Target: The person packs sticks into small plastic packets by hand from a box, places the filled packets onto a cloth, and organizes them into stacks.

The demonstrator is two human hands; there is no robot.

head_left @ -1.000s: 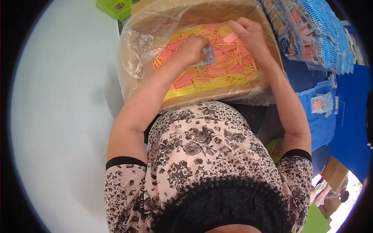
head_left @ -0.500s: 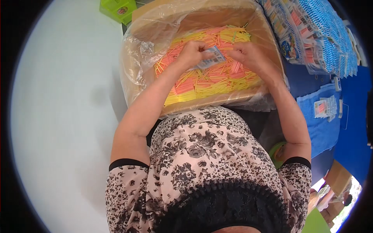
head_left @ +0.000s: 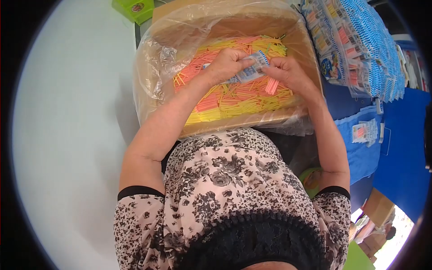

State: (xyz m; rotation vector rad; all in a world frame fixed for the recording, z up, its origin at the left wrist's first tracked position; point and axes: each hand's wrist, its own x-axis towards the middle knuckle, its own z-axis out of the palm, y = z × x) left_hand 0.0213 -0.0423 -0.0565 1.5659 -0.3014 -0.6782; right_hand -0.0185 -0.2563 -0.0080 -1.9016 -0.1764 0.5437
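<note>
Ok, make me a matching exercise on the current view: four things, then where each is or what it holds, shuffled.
1. Left hand
2. Right hand
3. Towel
4. Green container

A. Just beyond the far left corner of the cardboard box
B. Has pink sticks
C. Grips a clear printed packet
D. Right of the box, small packets on it

Pairs: 1-C, 2-B, 3-D, 4-A

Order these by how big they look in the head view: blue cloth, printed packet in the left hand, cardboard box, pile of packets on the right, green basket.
1. Cardboard box
2. Pile of packets
3. Blue cloth
Unsure: printed packet in the left hand and green basket, partly cut off, look alike.
</note>
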